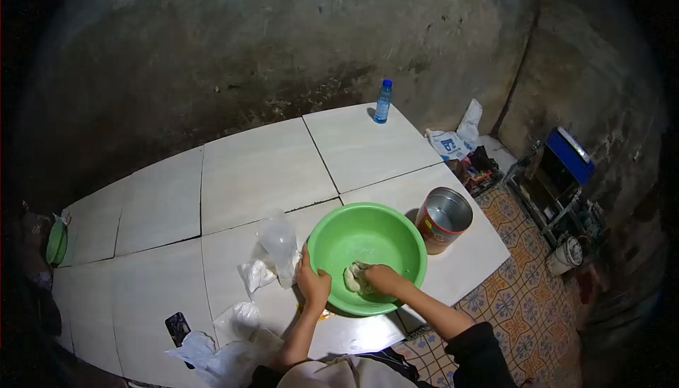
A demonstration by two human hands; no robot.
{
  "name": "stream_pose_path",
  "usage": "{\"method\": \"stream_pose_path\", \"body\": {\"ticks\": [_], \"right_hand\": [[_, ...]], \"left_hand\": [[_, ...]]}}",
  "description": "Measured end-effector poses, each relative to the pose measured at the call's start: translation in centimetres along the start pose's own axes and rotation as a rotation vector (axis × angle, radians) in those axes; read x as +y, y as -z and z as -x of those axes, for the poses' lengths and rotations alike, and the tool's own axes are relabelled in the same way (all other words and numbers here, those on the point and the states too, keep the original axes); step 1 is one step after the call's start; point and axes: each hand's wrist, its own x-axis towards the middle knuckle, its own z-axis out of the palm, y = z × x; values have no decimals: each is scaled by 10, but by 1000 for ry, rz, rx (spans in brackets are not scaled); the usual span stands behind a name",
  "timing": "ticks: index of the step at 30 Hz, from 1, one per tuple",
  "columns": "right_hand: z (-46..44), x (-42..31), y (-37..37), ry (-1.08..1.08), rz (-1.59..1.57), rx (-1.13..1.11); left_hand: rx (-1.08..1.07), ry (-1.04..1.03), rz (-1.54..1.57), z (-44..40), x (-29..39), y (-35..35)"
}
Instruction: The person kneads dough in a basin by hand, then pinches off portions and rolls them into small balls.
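A green plastic basin (407, 232) stands on the tiled table in front of me. My left hand (313, 285) grips its left rim, thumb on the inside. Down in the basin, my right hand (380, 278) is closed on a pale lump of dough (351, 279); the fingertips are partly hidden in it. Left of the basin lie a clear plastic bag (278, 236) and a small bag of white powder (258, 275). An open metal tin (433, 236) stands just right of the basin.
A blue-capped water bottle (382, 103) stands at the table's far corner. Nearer me are a phone (177, 326) and crumpled plastic bags (233, 349). On the patterned floor (516, 303) to the right are a bucket (565, 256) and a blue-topped metal frame (569, 154).
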Motion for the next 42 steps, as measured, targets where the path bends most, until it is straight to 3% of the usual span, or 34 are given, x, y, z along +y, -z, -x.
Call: {"method": "stream_pose_path", "body": {"ticks": [2, 3, 10, 13, 14, 15, 17, 18, 19, 21, 22, 27, 29, 30, 39, 41, 42], "right_hand": [[-11, 5, -18, 164, 5, 240], [-15, 2, -18, 167, 6, 237], [-53, 4, -28, -169, 93, 239], [-54, 27, -35, -84, -83, 384], [-49, 18, -2, -172, -164, -58], [-46, 24, 3, -174, -164, -55], [-38, 36, 11, 83, -385, -455], [-29, 24, 31, -28, -341, -609], [-19, 7, 36, -33, -339, -609], [-4, -23, 26, -235, 454, -203], [-4, -16, 12, -194, 659, 106], [-7, -5, 21, -253, 349, 92], [-3, -11, 16, -201, 15, 67], [-9, -4, -7, -120, 62, 253], [-63, 36, -38, -161, -21, 295], [-73, 42, -39, -239, -134, 408], [-74, 28, -43, -268, 1, 446]], "left_hand": [[6, -8, 4, -2, 0, 1], [-7, -6, 12, -1, 1, 3], [-3, -19, 1, 1, 3, 4], [11, -12, -52, 0, 1, 1], [0, -6, -16, 0, 4, 3], [-1, -9, -15, -1, 5, 3], [7, 5, -34, -1, 5, 2], [-26, 36, -23, -1, 6, 4], [-28, 36, -19, 0, 3, 0], [62, -91, 9, 3, -3, -6], [45, -101, -24, 3, -4, -7], [-27, 13, 27, 0, 13, 6], [-40, 47, 33, -1, 9, 5], [-49, 43, 20, -2, 8, 5], [-70, -38, 47, -4, 0, 7], [-71, -36, 23, -5, 0, 7], [-46, -22, 7, -6, 0, 5]]}}
